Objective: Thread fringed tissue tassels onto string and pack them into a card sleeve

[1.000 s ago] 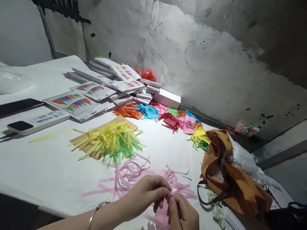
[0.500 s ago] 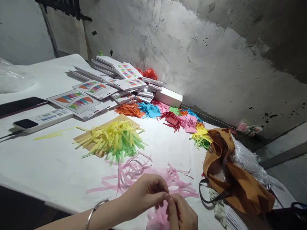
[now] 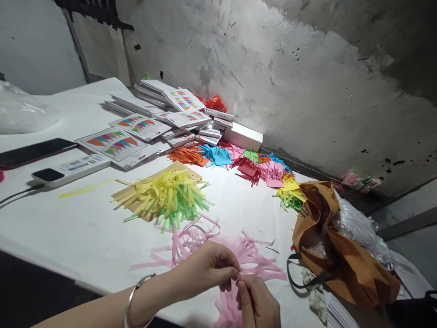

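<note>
My left hand (image 3: 215, 266) comes in from the lower left, a silver bangle on its wrist, and pinches pink tissue paper between thumb and forefinger. Touching it at the fingertips, my right hand (image 3: 257, 300) also pinches the pink tissue paper. A fringed pink piece (image 3: 227, 307) hangs below the fingers, partly hidden by my right hand. Behind both hands, more pink tissue strips (image 3: 259, 262) lie loose on the white table (image 3: 99, 246). Beyond them rests a pile of yellow fringe (image 3: 164, 187) with green fringe (image 3: 186, 205) on brown card.
Printed cards (image 3: 118, 148) are stacked at the back left, near a phone (image 3: 37, 152) and a white corded device (image 3: 71, 171). Coloured fringe bundles (image 3: 249, 171) line the wall side, with a white box (image 3: 244, 136) behind. A brown bag (image 3: 341, 246) stands at right.
The whole view has shifted slightly to the left, so table things appear farther right. Both hands keep pinching the pink paper, with my left wrist tilted a little more.
</note>
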A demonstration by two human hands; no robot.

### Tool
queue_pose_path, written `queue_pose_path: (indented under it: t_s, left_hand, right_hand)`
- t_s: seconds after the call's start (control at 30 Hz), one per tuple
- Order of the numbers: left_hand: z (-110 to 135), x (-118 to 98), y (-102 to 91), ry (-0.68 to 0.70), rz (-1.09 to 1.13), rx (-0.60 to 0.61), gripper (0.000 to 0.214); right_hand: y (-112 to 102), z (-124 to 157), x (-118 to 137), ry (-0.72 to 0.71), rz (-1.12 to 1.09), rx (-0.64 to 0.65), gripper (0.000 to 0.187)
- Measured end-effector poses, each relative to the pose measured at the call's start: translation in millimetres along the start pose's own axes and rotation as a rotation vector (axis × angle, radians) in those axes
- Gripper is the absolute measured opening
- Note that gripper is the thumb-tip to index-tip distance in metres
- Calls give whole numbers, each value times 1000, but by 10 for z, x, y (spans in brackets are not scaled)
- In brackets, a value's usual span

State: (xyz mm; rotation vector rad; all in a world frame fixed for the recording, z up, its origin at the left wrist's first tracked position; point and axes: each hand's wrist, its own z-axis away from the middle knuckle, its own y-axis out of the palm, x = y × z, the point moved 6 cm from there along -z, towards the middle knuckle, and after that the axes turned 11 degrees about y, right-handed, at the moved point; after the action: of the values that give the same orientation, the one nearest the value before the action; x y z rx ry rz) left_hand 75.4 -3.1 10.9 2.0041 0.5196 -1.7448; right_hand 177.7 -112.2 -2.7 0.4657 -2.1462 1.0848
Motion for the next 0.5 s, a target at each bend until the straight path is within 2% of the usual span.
queue_pose_path:
  t_s: [0.07,0.2,0.27,0.37,0.5]
  left_hand:
    - [-3,-65,-27,78,-174,4,11]
    - [16,-273,-6,369,-588,54,13]
    - [35,-316,33,485,-719,81,14]
    - [47,-286,70,561,-821,91,16]
    - [56,-228,82,591,-863,68,18]
  right_hand:
    - [-8,2,-17,-26,22,-7,30]
    - [-28,0,-37,-54,43,-35,30]
    - [-37,-3,-27,-68,40,-53,30]
    - [-39,-7,3,-86,35,-53,29]
    - [-63,-14,37,-81,-17,-68,24]
